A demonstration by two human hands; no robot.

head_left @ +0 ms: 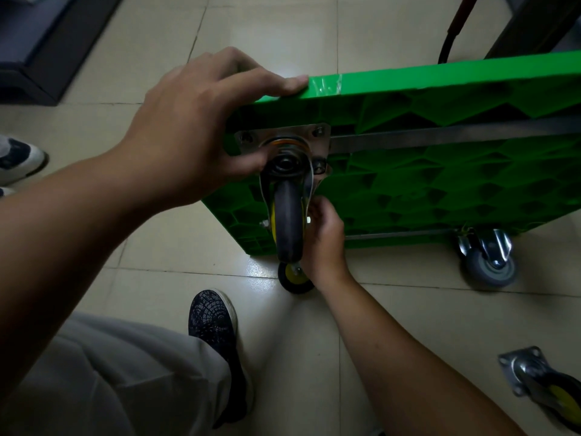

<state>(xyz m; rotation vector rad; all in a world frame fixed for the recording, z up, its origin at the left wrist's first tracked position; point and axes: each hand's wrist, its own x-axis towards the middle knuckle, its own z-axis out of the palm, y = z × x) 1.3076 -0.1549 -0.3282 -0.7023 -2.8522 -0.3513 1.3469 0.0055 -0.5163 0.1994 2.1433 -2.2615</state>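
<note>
A green plastic platform cart (440, 171) stands tipped on its side on the tiled floor, its ribbed underside facing me. A caster with a dark tyre and yellow hub (287, 215) is bolted on a steel plate (283, 136) at the near upper corner. My left hand (195, 133) grips the cart's top corner, fingers over the edge and thumb against the plate. My right hand (323, 234) is curled beside the caster's fork, fingertips pinching at the axle bolt on its right side.
A grey caster (489, 262) sits at the cart's lower right and a small yellow-hub wheel (294, 278) below the held caster. A loose caster (547, 385) lies on the floor at right. My shoe (213, 322) and another person's shoe (19, 162) are nearby.
</note>
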